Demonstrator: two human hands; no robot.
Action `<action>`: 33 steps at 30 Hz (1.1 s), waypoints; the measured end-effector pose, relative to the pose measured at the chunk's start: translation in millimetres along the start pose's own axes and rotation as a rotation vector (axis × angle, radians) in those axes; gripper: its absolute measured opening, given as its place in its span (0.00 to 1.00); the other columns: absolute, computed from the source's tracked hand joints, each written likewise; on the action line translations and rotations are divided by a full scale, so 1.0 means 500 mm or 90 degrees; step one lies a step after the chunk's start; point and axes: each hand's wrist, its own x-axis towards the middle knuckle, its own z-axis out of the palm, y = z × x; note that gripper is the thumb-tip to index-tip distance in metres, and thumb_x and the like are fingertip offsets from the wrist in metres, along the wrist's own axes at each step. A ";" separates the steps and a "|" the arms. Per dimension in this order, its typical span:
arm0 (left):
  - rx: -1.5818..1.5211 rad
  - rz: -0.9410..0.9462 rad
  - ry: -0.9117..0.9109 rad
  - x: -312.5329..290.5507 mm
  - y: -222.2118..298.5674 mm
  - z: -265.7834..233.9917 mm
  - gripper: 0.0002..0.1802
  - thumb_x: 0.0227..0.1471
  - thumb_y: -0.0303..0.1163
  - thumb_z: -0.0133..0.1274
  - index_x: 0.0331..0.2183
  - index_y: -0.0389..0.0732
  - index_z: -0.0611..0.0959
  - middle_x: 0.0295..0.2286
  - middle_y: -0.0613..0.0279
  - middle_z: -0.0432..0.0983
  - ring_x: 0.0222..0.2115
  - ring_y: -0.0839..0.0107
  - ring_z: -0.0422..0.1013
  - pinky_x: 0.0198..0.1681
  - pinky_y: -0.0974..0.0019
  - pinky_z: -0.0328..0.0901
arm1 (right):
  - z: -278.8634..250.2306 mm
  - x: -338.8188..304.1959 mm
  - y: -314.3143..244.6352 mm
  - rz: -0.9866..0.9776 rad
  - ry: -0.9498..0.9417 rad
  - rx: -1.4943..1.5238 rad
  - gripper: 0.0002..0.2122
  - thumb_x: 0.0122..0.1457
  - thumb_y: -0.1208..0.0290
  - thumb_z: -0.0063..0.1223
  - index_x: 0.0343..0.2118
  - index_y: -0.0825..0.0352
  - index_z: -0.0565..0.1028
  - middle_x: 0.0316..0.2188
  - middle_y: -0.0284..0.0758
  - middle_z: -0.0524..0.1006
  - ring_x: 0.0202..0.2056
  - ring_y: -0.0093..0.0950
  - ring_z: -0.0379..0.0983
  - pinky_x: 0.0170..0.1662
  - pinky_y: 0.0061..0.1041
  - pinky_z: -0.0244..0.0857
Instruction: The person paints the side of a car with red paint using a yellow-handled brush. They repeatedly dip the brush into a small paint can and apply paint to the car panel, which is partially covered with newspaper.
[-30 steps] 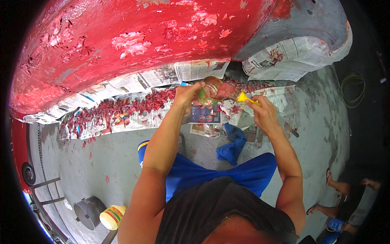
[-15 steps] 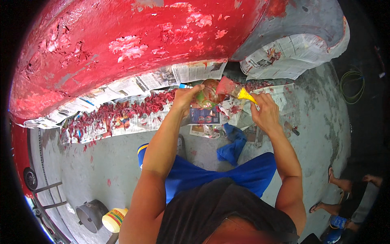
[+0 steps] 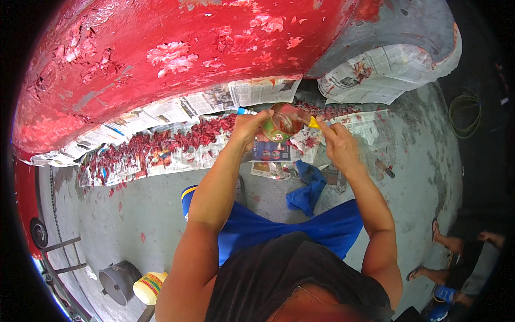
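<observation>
Head view, looking down at your 2 bare hands raised in front of a big red painted body (image 3: 161, 59) whose paint is blistered and flaking. Your left hand (image 3: 248, 127) is wrapped around a small clear jar (image 3: 281, 122), fingers closed on its side, holding it level and close to the work so nothing spills. Your right hand (image 3: 337, 146) is pinched shut on a brush with a yellow handle (image 3: 313, 122), its tip at the jar's mouth, seemingly so it can pick up what is inside. Below the hands, sheets of newspaper (image 3: 177, 155) lie along the foot of the red body, placed to catch the red paint flakes (image 3: 161, 144) heaped on them. A blue rag (image 3: 307, 190) lies on the grey concrete floor (image 3: 145, 214) near your knees. More newspaper (image 3: 386, 72) wraps the grey part at upper right.
</observation>
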 end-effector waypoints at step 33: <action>0.120 0.247 0.082 0.040 0.010 -0.031 0.21 0.47 0.32 0.73 0.39 0.28 0.84 0.29 0.60 0.82 0.26 0.74 0.78 0.29 0.68 0.76 | -0.112 -0.011 0.038 0.124 0.010 0.214 0.14 0.66 0.75 0.54 0.53 0.68 0.79 0.37 0.41 0.78 0.34 0.35 0.77 0.37 0.31 0.70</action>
